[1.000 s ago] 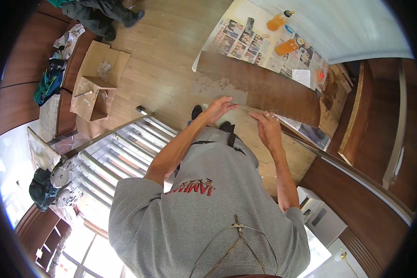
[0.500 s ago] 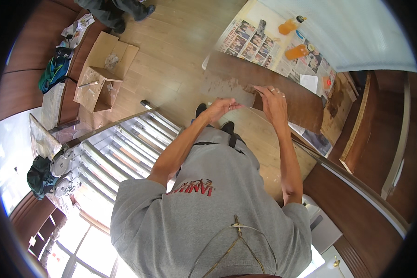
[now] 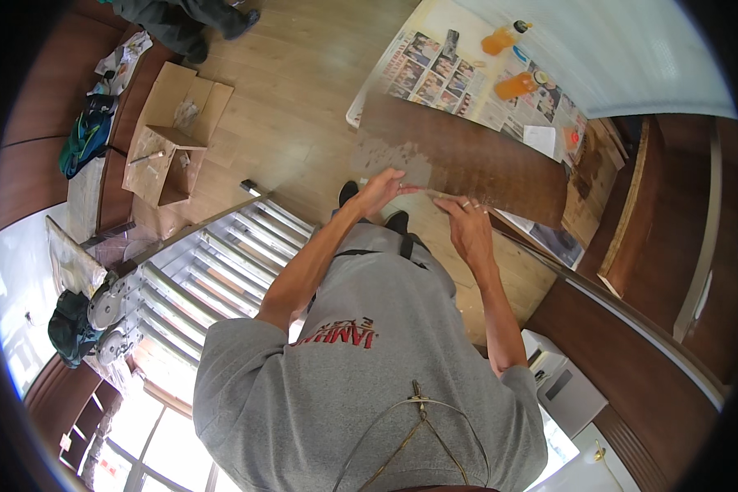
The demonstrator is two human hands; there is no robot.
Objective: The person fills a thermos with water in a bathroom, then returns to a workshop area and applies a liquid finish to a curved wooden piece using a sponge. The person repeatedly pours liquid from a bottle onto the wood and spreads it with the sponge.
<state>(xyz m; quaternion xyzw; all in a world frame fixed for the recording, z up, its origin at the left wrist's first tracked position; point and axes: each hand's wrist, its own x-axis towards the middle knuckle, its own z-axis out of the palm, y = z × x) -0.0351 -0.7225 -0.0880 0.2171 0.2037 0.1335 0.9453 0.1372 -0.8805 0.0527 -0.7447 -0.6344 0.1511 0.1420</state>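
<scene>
A long brown board (image 3: 500, 168) lies in front of me, with a patchy pale grey area (image 3: 398, 160) toward its left end. My left hand (image 3: 379, 193) is at the near edge of that pale area, its fingers pressed together. Close to it, on the right, is my right hand (image 3: 469, 225), fingers bent and closed, at the board's near edge. The fingertips of both hands almost meet. Something thin seems to lie between them, too small to make out.
Newspaper (image 3: 435, 74) covers a surface beyond the board, holding two orange bottles (image 3: 517, 84) and a white paper (image 3: 539, 137). An aluminium ladder (image 3: 213, 254) lies left, near an opened cardboard box (image 3: 168, 139). Another person's legs (image 3: 180, 25) show far left. Brown cabinetry (image 3: 631, 328) stands right.
My right hand has come down and left, nearer to my body and my left hand. The left hand has shifted only slightly. The whole view has moved a little.
</scene>
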